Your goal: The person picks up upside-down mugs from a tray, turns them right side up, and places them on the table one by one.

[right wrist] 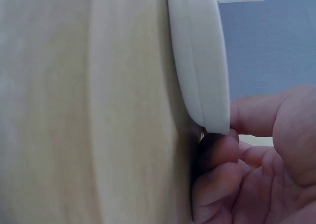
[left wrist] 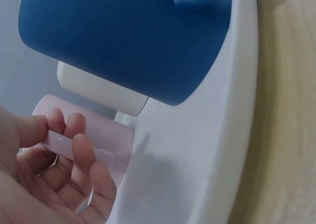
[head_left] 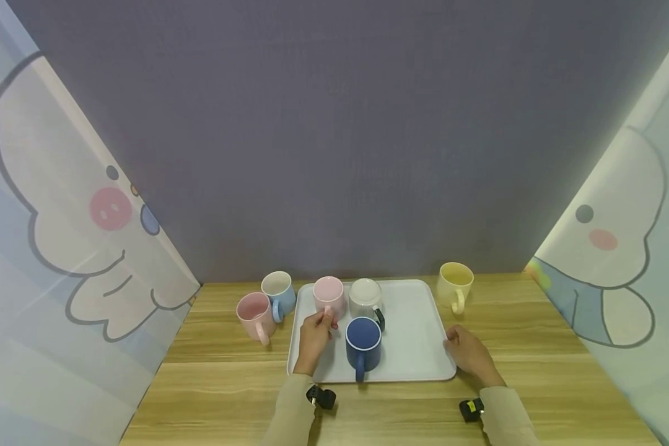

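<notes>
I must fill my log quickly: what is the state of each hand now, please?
Left hand: closed, pinching the handle of the pink mug on the tray.
Right hand: closed, gripping the tray at its right side.

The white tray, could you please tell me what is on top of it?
A white mug and a blue mug stand on the white tray; the left hand holds a pink mug there. The surface beneath the mugs is covered from view.

On the white tray (head_left: 415, 337) were a pale pink mug (head_left: 330, 292), a dark-handled white mug (head_left: 365, 296) and a deep blue mug (head_left: 363, 344); left of it, a pink mug (head_left: 254, 314) and a light blue mug (head_left: 281, 297); right, a yellow mug (head_left: 454, 285). The desk (head_left: 393, 415) beneath showed yellow-brown grain.
</notes>
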Action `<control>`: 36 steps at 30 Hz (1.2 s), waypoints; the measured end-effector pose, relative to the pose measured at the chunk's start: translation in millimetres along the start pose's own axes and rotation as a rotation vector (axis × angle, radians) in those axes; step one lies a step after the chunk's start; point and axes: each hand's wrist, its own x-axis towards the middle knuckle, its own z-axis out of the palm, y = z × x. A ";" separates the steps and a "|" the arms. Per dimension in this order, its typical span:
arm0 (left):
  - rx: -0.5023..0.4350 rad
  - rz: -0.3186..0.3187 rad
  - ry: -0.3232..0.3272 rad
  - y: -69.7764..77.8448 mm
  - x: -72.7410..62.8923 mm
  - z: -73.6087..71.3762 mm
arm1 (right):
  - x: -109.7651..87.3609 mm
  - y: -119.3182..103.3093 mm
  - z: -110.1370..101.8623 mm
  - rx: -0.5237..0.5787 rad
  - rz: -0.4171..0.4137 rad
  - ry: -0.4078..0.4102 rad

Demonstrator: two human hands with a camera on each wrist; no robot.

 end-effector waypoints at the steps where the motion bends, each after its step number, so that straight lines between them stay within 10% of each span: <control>1: -0.001 -0.004 0.003 0.4 -0.1 0.2 | 0.1 0.1 0.1 0.001 0.000 0.000; 36: -0.207 -0.079 0.115 6.1 -3.7 -8.8 | -0.8 -0.5 0.2 0.021 0.018 -0.006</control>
